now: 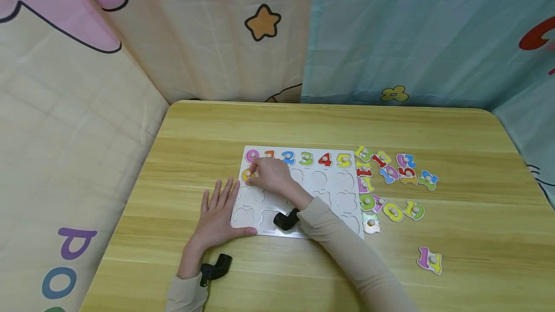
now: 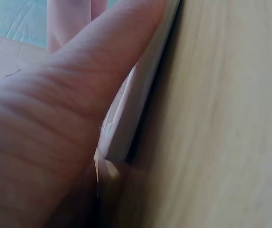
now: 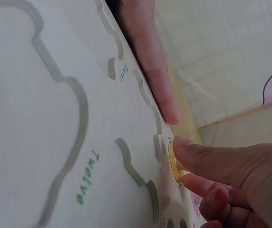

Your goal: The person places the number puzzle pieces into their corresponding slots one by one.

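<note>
A white number puzzle board point(image 1: 311, 188) lies on the table, with recessed slots and number words printed on it. My right hand point(image 1: 273, 175) reaches over its left part, thumb and index finger pinching a yellow-orange number piece point(image 1: 247, 175) at the first slot of the second row. The right wrist view shows this yellow-orange piece point(image 3: 175, 164) between those fingertips, partly covered. Fingers spread, my left hand point(image 1: 218, 219) rests along the board's left edge, its thumb at the lower-left corner. Pieces fill the top row, from a pink zero point(image 1: 252, 156) to a yellow five point(image 1: 344, 160).
Right of the board lie several loose, knobbed number pieces, among them a red-topped fifteen point(image 1: 407, 174) and a yellow-green one point(image 1: 414, 210). A pink-and-yellow piece point(image 1: 429, 260) lies apart, nearer the front. Printed curtains point(image 1: 217, 37) hang behind the wooden table point(image 1: 477, 182).
</note>
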`<state>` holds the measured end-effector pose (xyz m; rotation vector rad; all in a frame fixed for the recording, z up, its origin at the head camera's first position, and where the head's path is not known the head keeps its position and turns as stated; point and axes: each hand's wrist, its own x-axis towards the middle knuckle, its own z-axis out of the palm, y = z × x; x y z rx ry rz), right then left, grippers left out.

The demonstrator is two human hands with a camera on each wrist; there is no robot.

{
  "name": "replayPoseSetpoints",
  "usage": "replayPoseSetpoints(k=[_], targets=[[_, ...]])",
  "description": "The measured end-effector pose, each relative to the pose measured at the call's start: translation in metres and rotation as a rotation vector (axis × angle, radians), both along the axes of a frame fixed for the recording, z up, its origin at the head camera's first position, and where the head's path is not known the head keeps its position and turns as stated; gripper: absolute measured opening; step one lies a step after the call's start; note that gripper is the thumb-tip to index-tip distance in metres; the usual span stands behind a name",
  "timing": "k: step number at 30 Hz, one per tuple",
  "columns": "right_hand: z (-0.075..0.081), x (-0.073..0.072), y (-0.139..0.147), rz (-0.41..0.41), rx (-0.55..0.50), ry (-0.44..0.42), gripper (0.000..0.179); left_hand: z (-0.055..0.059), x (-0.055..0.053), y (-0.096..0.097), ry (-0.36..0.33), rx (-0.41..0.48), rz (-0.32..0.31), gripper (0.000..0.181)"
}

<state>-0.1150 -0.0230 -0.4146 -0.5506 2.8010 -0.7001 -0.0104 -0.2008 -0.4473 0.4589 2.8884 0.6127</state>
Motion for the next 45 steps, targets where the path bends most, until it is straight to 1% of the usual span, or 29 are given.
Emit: replayPoseSetpoints(k=[3, 6, 13, 17, 22, 27, 31, 33, 35, 39, 43, 45], targets=[[0.005, 0.004, 0.012, 0.033, -0.004, -0.021, 0.027, -0.001, 0.0, 0.0, -0.004, 0.008, 0.004, 0.125], [0.008, 0.006, 0.028, 0.027, -0.027, -0.038, 0.025, -0.002, 0.0, 0.0, -0.007, 0.01, 0.005, 0.125], [0.019, 0.008, 0.081, -0.089, -0.119, -0.042, 0.022, -0.002, 0.0, -0.002, -0.003, -0.006, 0.009, 0.126], [0.024, 0.012, 0.111, -0.123, -0.149, -0.033, 0.023, -0.001, 0.0, -0.002, -0.008, 0.002, 0.009, 0.127], [0.028, 0.023, 0.155, -0.168, -0.154, 0.006, 0.023, -0.002, 0.0, -0.002, -0.004, -0.002, 0.009, 0.127], [0.029, 0.04, 0.204, -0.222, -0.14, 0.024, 0.023, -0.003, -0.002, -0.001, -0.002, -0.006, -0.001, 0.126], [0.028, 0.053, 0.237, -0.274, -0.123, 0.005, 0.025, -0.003, -0.001, -0.001, 0.003, 0.001, 0.0, 0.127], [0.026, 0.059, 0.25, -0.296, -0.123, -0.021, 0.026, -0.003, -0.001, -0.001, 0.003, 0.003, 0.002, 0.127], [0.024, 0.064, 0.261, -0.301, -0.102, -0.04, 0.028, -0.003, -0.001, -0.001, 0.002, 0.009, 0.004, 0.127], [0.019, 0.073, 0.274, -0.278, -0.073, -0.091, 0.032, -0.004, -0.001, -0.001, 0.0, 0.008, 0.003, 0.126], [0.014, 0.079, 0.28, -0.259, -0.058, -0.135, 0.034, -0.003, 0.0, -0.001, 0.002, 0.009, 0.003, 0.126], [0.012, 0.082, 0.281, -0.256, -0.052, -0.142, 0.033, -0.003, 0.0, -0.001, 0.0, 0.008, 0.002, 0.126]])
